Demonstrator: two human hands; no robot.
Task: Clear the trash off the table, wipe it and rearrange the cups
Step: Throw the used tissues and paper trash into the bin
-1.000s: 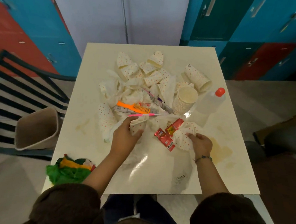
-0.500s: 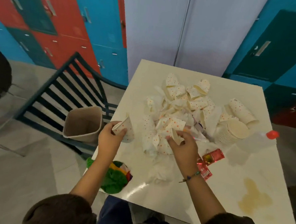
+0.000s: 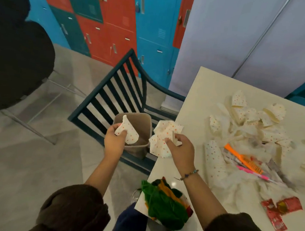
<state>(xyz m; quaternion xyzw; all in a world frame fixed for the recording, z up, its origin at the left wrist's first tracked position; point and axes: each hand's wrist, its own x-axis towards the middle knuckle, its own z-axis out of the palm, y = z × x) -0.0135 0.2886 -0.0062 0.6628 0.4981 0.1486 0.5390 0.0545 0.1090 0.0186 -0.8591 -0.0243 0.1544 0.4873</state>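
Two crushed cups held over the bin [image 3: 144, 122]
Left hand [image 3: 114, 142] gripped one flattened cup [image 3: 128, 132] — point up; right hand [image 3: 181, 149] clutched a crumpled wad [image 3: 162, 139].

A dark teal metal chair with a slatted back [image 3: 114, 88] stands on the pale grey polished floor [image 3: 29, 161], just beside the left edge of the worktop. Behind the chair, a wall of metal lockers in red, blue and dark green [image 3: 118, 24] runs across the upper left of the view, each door fitted with a small handle. To the right of the lockers stands a pale lavender double-door cabinet [image 3: 242, 40], its base meeting the floor behind the worktop. At the far left, a black rounded seat on thin metal legs [image 3: 17, 62] stands well apart from the chair
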